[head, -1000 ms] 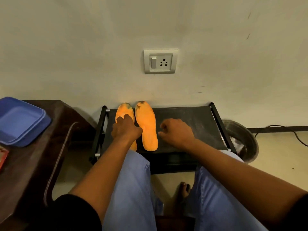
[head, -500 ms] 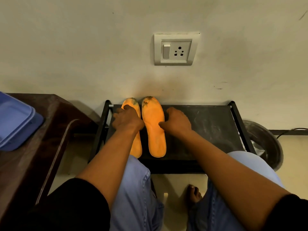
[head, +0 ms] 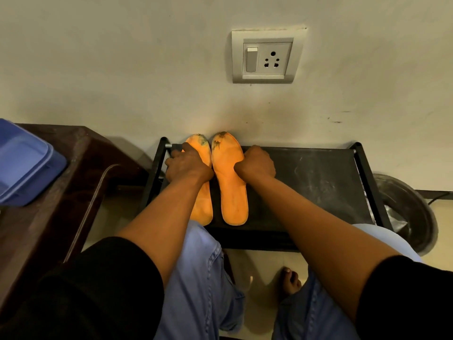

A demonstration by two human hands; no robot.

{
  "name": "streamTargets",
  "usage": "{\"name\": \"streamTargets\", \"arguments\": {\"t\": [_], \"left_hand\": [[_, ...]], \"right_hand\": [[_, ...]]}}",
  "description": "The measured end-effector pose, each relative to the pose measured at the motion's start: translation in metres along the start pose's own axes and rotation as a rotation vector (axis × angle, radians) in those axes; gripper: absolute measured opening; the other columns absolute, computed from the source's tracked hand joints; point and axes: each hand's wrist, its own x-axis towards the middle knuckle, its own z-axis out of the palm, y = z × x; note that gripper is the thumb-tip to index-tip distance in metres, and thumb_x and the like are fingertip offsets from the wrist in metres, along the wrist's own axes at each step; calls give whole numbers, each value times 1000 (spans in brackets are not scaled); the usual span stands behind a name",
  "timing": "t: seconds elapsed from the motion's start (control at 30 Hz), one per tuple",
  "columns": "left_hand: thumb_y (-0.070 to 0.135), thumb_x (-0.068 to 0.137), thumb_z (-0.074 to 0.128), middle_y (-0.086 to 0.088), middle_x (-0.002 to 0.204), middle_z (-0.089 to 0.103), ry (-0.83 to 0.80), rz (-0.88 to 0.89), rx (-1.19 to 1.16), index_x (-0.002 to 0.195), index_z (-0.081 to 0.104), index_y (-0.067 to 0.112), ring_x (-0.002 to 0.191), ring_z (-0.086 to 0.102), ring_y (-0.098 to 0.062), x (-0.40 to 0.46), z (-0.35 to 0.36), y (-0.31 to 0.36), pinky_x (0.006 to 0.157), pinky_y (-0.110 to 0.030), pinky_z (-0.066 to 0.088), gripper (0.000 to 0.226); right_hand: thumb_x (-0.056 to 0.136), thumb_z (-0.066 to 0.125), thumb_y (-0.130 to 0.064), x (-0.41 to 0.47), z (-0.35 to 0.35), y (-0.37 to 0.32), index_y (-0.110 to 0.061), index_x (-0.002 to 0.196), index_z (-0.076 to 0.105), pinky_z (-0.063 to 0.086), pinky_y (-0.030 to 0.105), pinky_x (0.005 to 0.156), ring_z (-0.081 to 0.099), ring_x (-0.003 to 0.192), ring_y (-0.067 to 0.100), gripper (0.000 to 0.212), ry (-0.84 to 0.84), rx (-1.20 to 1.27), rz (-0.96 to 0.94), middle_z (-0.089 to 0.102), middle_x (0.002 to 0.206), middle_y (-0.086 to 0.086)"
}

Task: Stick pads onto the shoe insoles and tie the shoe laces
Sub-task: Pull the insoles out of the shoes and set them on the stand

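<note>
Two orange insoles are seen lying side by side on a black rack (head: 318,177), toes toward the wall (head: 122,69) and heels toward the person. The left hand (head: 187,165) is laid over the left insole (head: 202,207) near its toe end; its fingers are curled down across the insole's outer edge, but whether that edge is actually clamped cannot be told, since the fingertips are hidden under the knuckles. Just beyond those fingers the dark-stained toe is left uncovered, and the heel is seen behind the wrist, partly hidden by the forearm. The right hand (head: 255,164) is set against the outer side of the right insole (head: 230,182) — its fingers are curled together, knuckles up, with the thumb side touching the insole's edge; whether anything is pinched cannot be told. The whole length of this insole is shown between the two hands, stained at the toe just beyond the fingers. A socket plate (head: 267,56) is fixed on the wall above the fingertips. Well to the left of the left fingers a blue lid (head: 24,168) is resting on a brown table (head: 61,204). To the right of the right fingers, past the rack's end, a dark bin (head: 411,212) is standing on the floor. Blue jeans (head: 203,278) and a bare foot (head: 290,282) are seen below the arms.
</note>
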Motion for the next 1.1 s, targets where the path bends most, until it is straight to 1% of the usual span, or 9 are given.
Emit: {"name": "streamTargets", "arguments": {"t": [0.13,0.2,0.27,0.37,0.63,0.83,0.93,1.03,1.1], "left_hand": [[45,73,85,-24,150,38,15,25,-20,155,17,11,134,44,-44,-2,0,1,95,-51,49,111],[47,71,85,-24,147,41,25,45,-28,152,22,10,132,47,-45,-3,0,3,93,-50,50,109],[48,67,87,-24,142,45,42,73,-32,148,27,10,129,49,-43,-6,0,5,88,-48,52,107],[50,65,88,-21,137,50,52,117,-26,144,32,11,125,53,-41,-14,0,11,80,-45,52,104],[53,70,85,-19,135,52,22,210,-41,146,28,16,124,55,-41,-38,7,42,88,-48,53,102],[48,73,85,-20,143,44,-3,299,24,152,25,14,129,49,-41,-54,21,68,93,-48,51,105],[48,73,84,-20,142,43,-22,321,66,149,33,15,128,49,-40,-61,27,79,89,-47,51,97],[49,75,83,-19,140,44,-40,326,127,142,44,13,126,49,-38,-64,31,83,87,-44,52,85],[51,78,81,-18,139,44,-50,317,160,140,48,12,126,49,-38,-64,30,81,89,-44,52,81]], "right_hand": [[78,65,-17,-2,-9,0,-13,99,62,50,33,62,67,88,31,21,-31,108,0,66,97,10],[78,64,-14,-4,-15,3,-12,93,59,56,35,65,67,85,31,16,-40,151,7,64,91,8],[78,63,-11,-6,-22,8,-11,94,62,63,43,70,68,80,30,16,-46,186,24,65,91,8],[80,63,-5,-8,-35,18,-8,96,64,64,47,63,67,77,30,17,-33,243,68,64,90,11],[87,63,-1,-18,-79,44,-9,111,64,63,48,59,69,77,36,25,-5,180,181,61,94,12],[82,59,0,-24,-95,67,-7,103,64,62,46,51,70,64,35,22,45,89,186,64,89,14],[77,56,-3,-26,-97,79,-6,92,64,63,47,59,70,65,33,17,87,55,158,68,87,14],[73,57,-8,-29,-95,84,-11,77,53,63,45,72,69,74,33,7,101,3,116,66,87,13],[73,58,-8,-33,-96,82,-14,77,46,59,39,73,65,79,31,14,98,-30,88,62,89,11]]}}
